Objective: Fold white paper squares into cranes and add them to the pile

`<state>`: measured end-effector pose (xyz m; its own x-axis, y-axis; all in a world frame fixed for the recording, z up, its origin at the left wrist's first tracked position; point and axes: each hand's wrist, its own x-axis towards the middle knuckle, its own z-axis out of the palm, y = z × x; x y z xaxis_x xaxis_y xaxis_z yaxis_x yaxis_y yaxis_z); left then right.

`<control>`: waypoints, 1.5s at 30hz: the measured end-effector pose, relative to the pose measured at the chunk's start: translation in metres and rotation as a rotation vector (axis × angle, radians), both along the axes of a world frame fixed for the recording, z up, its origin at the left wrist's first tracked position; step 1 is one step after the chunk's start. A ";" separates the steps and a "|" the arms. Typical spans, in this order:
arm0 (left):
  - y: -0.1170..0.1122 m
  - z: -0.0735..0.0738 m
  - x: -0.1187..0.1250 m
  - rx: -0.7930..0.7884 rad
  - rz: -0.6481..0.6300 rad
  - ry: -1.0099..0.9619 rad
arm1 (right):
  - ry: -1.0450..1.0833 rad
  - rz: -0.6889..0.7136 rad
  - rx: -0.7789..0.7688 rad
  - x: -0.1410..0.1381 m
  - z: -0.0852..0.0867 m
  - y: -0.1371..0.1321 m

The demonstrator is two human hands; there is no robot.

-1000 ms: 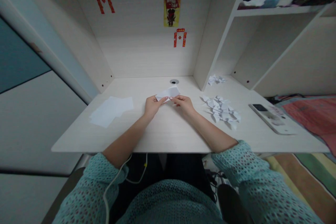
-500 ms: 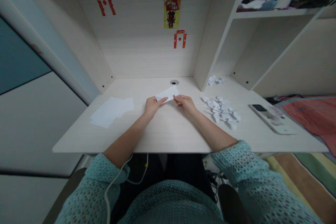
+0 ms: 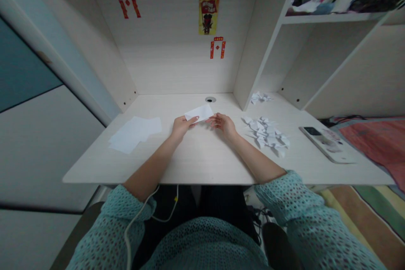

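Observation:
A small folded sheet of white paper [image 3: 200, 112] is held just above the pale desk [image 3: 202, 160], near its middle. My left hand [image 3: 180, 126] pinches the paper's left lower edge with thumb and fingers. My right hand [image 3: 223, 123] pinches its right end, fingers curled. Both bare forearms stretch out from teal knitted sleeves over the desk's front edge.
Flat white sheets [image 3: 134, 133] lie at the left of the desk. A heap of folded paper pieces [image 3: 266, 131] lies to the right, a smaller one [image 3: 260, 97] in the shelf nook. A phone [image 3: 325, 143] rests at the far right. A cable hole [image 3: 210, 99] sits behind the paper.
The paper has shifted slightly left and flattened between my hands; my right fingers have moved along its right end. The hands stay in the same spot.

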<state>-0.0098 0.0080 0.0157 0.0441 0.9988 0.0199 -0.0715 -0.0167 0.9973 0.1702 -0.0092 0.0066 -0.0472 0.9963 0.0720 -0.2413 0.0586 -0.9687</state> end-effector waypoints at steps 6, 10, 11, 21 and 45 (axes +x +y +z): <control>-0.002 0.007 -0.006 0.063 -0.031 0.084 | -0.287 -0.075 0.129 -0.002 -0.009 0.003; -0.002 0.011 -0.007 0.098 -0.023 0.138 | -0.400 0.007 0.121 -0.006 -0.016 0.001; -0.002 0.011 -0.007 0.095 -0.013 0.147 | -0.418 0.034 0.115 -0.008 -0.017 0.000; -0.001 -0.002 -0.004 0.037 -0.152 0.079 | -0.256 -0.095 0.070 -0.015 -0.008 -0.008; 0.005 0.003 -0.012 -0.016 0.097 -0.168 | -0.262 -0.011 0.033 -0.027 -0.010 -0.014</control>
